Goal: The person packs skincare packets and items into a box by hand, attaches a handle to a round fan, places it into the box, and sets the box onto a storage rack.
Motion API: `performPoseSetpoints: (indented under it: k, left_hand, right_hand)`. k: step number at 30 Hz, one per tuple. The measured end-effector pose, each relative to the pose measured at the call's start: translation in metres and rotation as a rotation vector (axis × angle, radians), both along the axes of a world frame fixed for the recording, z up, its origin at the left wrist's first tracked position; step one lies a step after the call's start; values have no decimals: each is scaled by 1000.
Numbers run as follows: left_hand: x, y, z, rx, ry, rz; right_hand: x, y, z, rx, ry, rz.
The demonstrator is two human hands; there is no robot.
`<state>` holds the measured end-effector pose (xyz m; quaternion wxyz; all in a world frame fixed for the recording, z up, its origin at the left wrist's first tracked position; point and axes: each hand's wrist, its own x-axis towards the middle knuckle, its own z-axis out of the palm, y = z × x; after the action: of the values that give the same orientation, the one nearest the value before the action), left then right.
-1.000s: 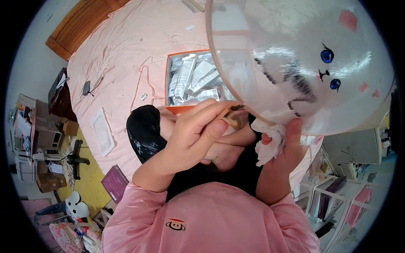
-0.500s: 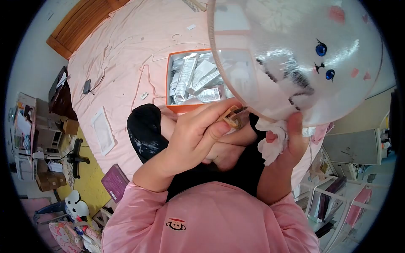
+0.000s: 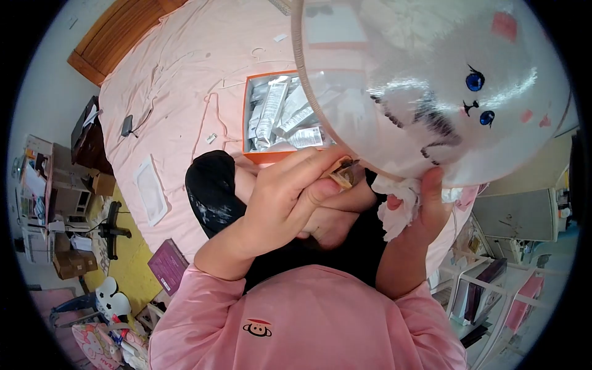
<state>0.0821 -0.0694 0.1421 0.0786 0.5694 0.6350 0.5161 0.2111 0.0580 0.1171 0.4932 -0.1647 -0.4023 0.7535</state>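
A large embroidery hoop [image 3: 294,44] stretches sheer fabric stitched with a white cat [image 3: 425,61] with blue eyes and pink patches; it is tilted up at the upper right. My left hand [image 3: 287,191] is closed around a small light wooden block [image 3: 341,177] with dark metal on it, at the hoop's lower left rim. It looks like the hoop's clasp. On the lower rim, my right hand [image 3: 431,209] grips the hoop with the thumb in front. A crumpled white cloth or tissue [image 3: 398,216] is bunched against that hand.
An orange-rimmed box [image 3: 246,114] of silver and white packets sits on the pink bedspread [image 3: 166,80], ahead of my crossed legs. To the left lie a clothes hanger [image 3: 216,117], a white tray-like piece [image 3: 150,191] and a purple box [image 3: 168,266]. A white rack [image 3: 487,296] stands at right.
The hoop has shifted a little to the left at its left edge, and the cat's face has moved slightly down and right. The wooden block has turned in my left hand.
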Motion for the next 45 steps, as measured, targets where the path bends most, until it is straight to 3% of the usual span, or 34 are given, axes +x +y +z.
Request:
performPoseSetpoints:
  k: [31, 36, 45]
  left_hand:
    - [1, 3, -5, -45, -102, 33]
    - [0, 5, -8, -23, -193, 16]
    - [0, 5, -5, -15, -221, 10]
  right_hand:
    - [-10, 9, -2, 123, -166, 55]
    - [-8, 2, 4, -20, -53, 105]
    - [-9, 3, 1, 46, -36, 79]
